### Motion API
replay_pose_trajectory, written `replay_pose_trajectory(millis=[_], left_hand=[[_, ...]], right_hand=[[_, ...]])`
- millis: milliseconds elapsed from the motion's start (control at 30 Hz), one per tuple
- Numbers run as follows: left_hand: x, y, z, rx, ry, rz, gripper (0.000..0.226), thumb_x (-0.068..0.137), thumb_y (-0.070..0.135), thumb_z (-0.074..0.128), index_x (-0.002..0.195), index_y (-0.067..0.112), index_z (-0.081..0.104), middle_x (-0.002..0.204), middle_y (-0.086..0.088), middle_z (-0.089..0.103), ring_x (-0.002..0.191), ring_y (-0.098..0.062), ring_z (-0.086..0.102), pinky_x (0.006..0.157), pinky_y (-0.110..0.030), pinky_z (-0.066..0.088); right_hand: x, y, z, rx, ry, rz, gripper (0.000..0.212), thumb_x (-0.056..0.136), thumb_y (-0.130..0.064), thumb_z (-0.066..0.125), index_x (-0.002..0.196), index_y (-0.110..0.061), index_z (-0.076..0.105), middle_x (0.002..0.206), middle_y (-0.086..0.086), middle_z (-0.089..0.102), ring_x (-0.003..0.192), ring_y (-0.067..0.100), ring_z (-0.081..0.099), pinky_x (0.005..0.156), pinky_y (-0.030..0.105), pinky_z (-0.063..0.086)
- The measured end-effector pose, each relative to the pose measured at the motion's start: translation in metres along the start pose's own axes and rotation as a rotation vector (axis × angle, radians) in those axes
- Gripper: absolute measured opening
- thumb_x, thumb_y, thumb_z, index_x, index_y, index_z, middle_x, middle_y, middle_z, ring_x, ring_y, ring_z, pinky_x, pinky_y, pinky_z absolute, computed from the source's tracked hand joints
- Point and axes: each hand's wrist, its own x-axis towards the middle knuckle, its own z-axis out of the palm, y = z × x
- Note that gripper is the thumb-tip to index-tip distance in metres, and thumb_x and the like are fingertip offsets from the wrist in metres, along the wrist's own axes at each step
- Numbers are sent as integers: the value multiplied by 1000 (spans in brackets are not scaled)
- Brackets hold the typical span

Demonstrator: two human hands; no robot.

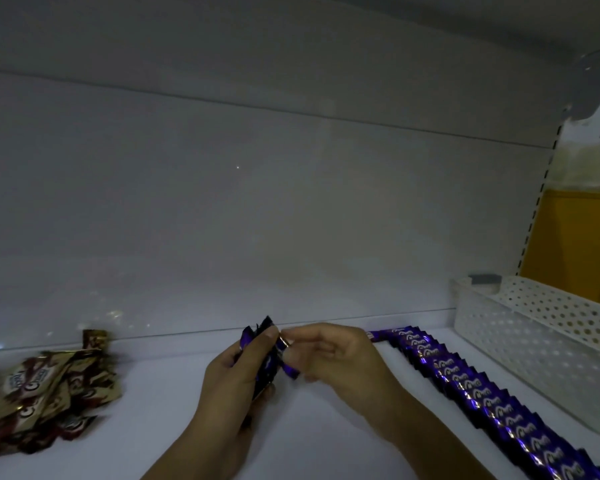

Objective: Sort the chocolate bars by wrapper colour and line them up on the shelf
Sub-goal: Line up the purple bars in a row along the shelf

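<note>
Over the middle of the white shelf (174, 410) I see both hands meeting close together, just in front of the back panel (257, 220). My left hand (232, 372) is curled round a small bunch of purple bars (266, 370), holding them upright so their crimped ends poke up above the fingers. My right hand (336, 358) has thumb and fingertips pinched on a single purple bar (289, 369) right beside that bunch; I cannot tell whether this one is clear of the others or touching them. To the right, a row of purple bars (482, 393) runs from the back panel toward the front right corner, each wrapper overlapping the next, with one bar lying crosswise at the far end. Just beyond that row sits a white perforated basket (534, 327), close to it but apart. Well away on the left lies a loose pile of brown-and-cream bars (42, 393), heaped and unsorted, one of them propped up against the back panel. The picture is dim and the edges blurred, so the wrapper print is hard to read.
</note>
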Motion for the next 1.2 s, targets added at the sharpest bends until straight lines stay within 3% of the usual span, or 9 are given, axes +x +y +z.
replay_pose_trajectory(millis=[100, 300, 367, 467, 533, 700, 900, 1000, 1200], left_hand=[[0, 1, -1, -12, 37, -17, 24, 78, 32, 71, 65, 12, 74, 59, -5, 68, 40, -7, 56, 34, -13, 37], [8, -3, -4, -44, 77, -29, 28, 78, 36, 71, 97, 16, 72, 75, 11, 74, 64, -3, 70, 49, -21, 48], [9, -3, -5, -66, 82, -23, 28, 76, 36, 73, 96, 15, 71, 74, 12, 74, 64, -3, 70, 56, -25, 48], [10, -4, -6, -88, 100, -9, 27, 73, 36, 73, 92, 17, 70, 71, 13, 73, 62, -1, 69, 60, -27, 46], [10, -5, -8, -101, 108, -2, 29, 71, 38, 74, 92, 18, 71, 70, 13, 73, 62, -4, 69, 59, -26, 47], [11, -4, -7, -93, 70, -9, 45, 53, 45, 71, 90, 20, 70, 71, 13, 73, 64, -3, 69, 53, -21, 48], [16, 3, -4, -122, 33, -11, 42, 61, 41, 75, 94, 16, 70, 73, 10, 74, 63, -3, 69, 47, -18, 50], [19, 12, 2, -137, 18, 0, 22, 81, 32, 70, 96, 17, 68, 72, 12, 72, 62, -2, 68, 44, -14, 44], [8, -12, -16, -100, 39, -42, 34, 79, 38, 73, 104, 15, 69, 93, 7, 72, 75, -6, 70, 47, -18, 47]], right_hand=[[0, 1, 3, -10, 80, 11, 17, 84, 0, 65, 91, -13, 73, 76, 0, 74, 65, 5, 65, 58, 16, 48], [3, 3, -8, 20, 198, -10, 25, 88, 4, 58, 95, -17, 69, 83, 2, 74, 76, 18, 71, 64, 21, 55], [4, 11, -13, -357, 265, -92, 26, 85, 1, 63, 86, -23, 72, 85, -6, 73, 82, 10, 68, 75, 19, 51], [2, 24, -18, -761, 68, -37, 24, 83, -4, 63, 93, -22, 76, 98, -8, 69, 92, 8, 63, 89, 25, 49], [2, 28, -20, -771, 4, 21, 25, 84, -4, 59, 91, -21, 76, 99, -4, 70, 91, 13, 64, 88, 31, 50], [9, 32, -34, -666, 300, -21, 20, 89, -12, 57, 95, -27, 70, 69, -11, 60, 64, 4, 56, 67, 24, 48], [13, 40, -29, -829, -10, 39, 26, 85, -47, 61, 109, -38, 67, 72, -35, 52, 71, -13, 49, 69, 6, 33], [20, 25, -32, -855, 46, 13, 12, 81, -36, 70, 80, -28, 62, 58, -16, 53, 54, -2, 44, 58, 19, 34], [-1, 46, -23, -1021, 214, 121, 13, 82, -36, 61, 81, -26, 53, 76, -7, 60, 75, 17, 58, 65, 26, 38]])
